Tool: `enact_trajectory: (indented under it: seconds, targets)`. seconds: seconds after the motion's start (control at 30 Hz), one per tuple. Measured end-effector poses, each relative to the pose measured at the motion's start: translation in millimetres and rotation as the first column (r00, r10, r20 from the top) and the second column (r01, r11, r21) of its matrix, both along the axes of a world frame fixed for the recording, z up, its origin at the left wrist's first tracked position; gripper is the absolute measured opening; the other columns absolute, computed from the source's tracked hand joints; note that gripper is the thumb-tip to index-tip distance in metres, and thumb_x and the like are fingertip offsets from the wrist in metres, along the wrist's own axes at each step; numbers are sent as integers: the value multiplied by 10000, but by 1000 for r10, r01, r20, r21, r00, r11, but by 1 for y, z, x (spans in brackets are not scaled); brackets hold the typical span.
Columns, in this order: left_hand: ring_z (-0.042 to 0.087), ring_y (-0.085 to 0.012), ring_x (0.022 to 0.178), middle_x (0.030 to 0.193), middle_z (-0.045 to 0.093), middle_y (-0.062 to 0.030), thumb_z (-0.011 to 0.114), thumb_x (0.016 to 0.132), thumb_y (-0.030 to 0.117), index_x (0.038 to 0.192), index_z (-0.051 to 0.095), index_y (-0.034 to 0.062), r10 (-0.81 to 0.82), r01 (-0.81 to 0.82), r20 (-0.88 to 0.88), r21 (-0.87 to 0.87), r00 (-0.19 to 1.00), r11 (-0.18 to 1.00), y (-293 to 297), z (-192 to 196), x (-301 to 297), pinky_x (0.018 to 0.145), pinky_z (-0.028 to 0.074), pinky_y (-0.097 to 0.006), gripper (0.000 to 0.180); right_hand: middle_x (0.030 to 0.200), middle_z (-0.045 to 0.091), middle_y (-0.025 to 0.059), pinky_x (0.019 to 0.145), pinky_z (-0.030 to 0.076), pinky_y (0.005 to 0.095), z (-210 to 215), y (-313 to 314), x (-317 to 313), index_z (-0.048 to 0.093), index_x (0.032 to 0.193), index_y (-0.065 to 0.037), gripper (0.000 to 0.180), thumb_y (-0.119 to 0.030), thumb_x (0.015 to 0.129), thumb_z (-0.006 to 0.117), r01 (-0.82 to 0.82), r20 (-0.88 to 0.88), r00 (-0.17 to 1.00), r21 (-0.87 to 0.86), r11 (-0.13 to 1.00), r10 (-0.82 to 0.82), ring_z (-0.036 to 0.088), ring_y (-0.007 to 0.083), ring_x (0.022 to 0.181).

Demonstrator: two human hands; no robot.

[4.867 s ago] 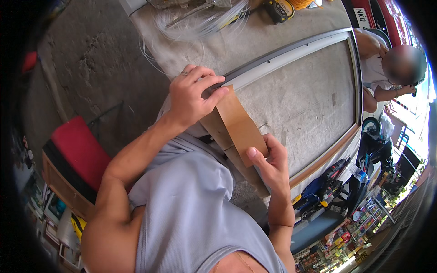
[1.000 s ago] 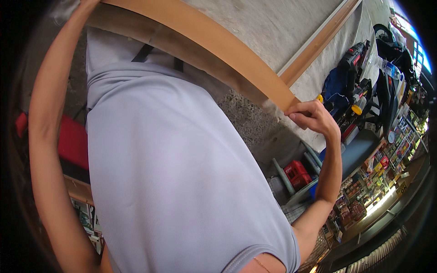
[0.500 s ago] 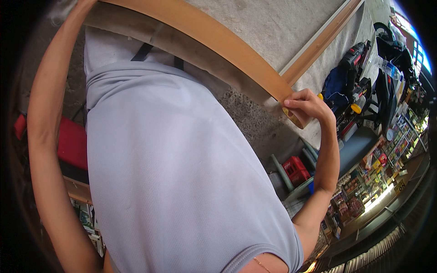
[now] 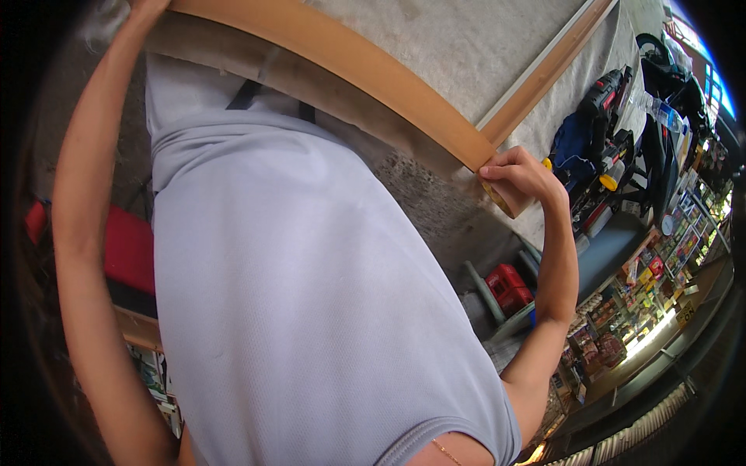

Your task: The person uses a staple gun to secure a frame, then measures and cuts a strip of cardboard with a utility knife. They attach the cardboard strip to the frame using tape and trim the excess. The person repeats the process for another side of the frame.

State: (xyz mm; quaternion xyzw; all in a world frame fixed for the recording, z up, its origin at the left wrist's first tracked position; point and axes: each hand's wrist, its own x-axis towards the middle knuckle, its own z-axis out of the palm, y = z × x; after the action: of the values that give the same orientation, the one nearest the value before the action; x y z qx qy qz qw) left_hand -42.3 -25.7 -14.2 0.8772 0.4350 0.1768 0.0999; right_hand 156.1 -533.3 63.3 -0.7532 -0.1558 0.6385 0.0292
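A long tan-brown board [image 4: 334, 54] runs from the upper left down to my right hand, along the near edge of a cloth-covered surface [image 4: 435, 54]. My right hand [image 4: 524, 172] is closed at the board's right end, thumb and fingers gripping a roll of brown tape [image 4: 505, 197] with a yellowish inner ring. Whether tape lies along the board I cannot tell. At the upper left, my left hand [image 4: 149, 8] reaches the board's far left end. Its fingers are mostly cut off by the picture's edge.
A second brown wooden piece with a white edge [image 4: 544, 70] lies at the upper right. Beside it are a power tool [image 4: 602, 92], a dark blue bag [image 4: 573, 147] and a plastic bottle [image 4: 664, 115]. A red crate [image 4: 509, 289] stands below, and a red seat [image 4: 128, 252] is at left.
My right hand and the tape roll have shifted very slightly left, and the roll is tilted a little differently. My left arm has moved slightly; the board looks unchanged.
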Motion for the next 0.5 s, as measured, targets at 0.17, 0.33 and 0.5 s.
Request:
enact_trajectory:
  seconds: [0.17,0.33,0.5]
  targets:
    - [678,-312,846,879,694,-154,509,956,403,1023,691,136,6,0,-88,75,996,997,18,-15,-7,694,521,-441,330,728,698,49,681,470,281,0,17,3,761,881,-63,314,-357,773,737,-173,32,983,-133,976,179,607,135,669]
    - [563,-293,1128,1174,633,-74,529,958,406,1180,641,210,-339,321,-56,497,939,806,22,-16,-7,910,445,-461,317,712,698,52,660,471,295,3,19,3,765,874,-76,301,-352,754,762,-164,58,983,-116,980,172,626,134,669]
    - [214,-337,1417,1512,300,-150,541,902,506,1412,467,166,-759,756,-23,107,651,645,-158,3,23,1150,152,-516,616,722,710,58,636,485,317,-2,16,3,772,853,-94,281,-342,723,788,-192,87,975,-131,973,204,641,145,657]
